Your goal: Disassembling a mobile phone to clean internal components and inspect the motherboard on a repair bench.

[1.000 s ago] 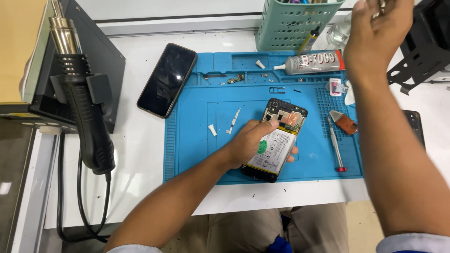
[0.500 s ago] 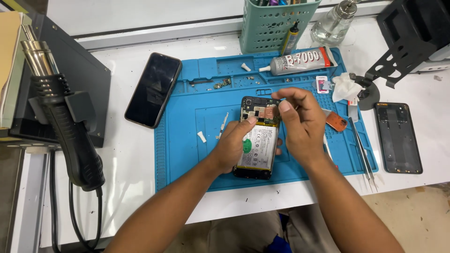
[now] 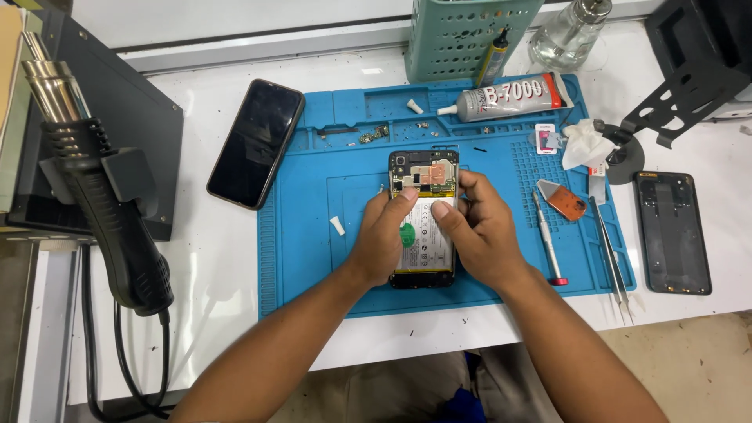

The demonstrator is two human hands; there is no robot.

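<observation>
- While both hands meet over the opened phone (image 3: 423,227), it lies face down near the middle of the blue mat (image 3: 305,235) on the white bench (image 3: 211,258)
- left hand (image 3: 384,235): grip closed on the phone's left edge, thumb on its battery
- right hand (image 3: 478,231): grip closed on the right edge, thumb pressing the battery's top
- screwdriver (image 3: 547,239), tweezers (image 3: 609,251) and orange pick (image 3: 565,200) lie right of the phone
- glue tube (image 3: 509,98) lies near the mat's far edge
- a black phone (image 3: 256,142) lies left of the mat
</observation>
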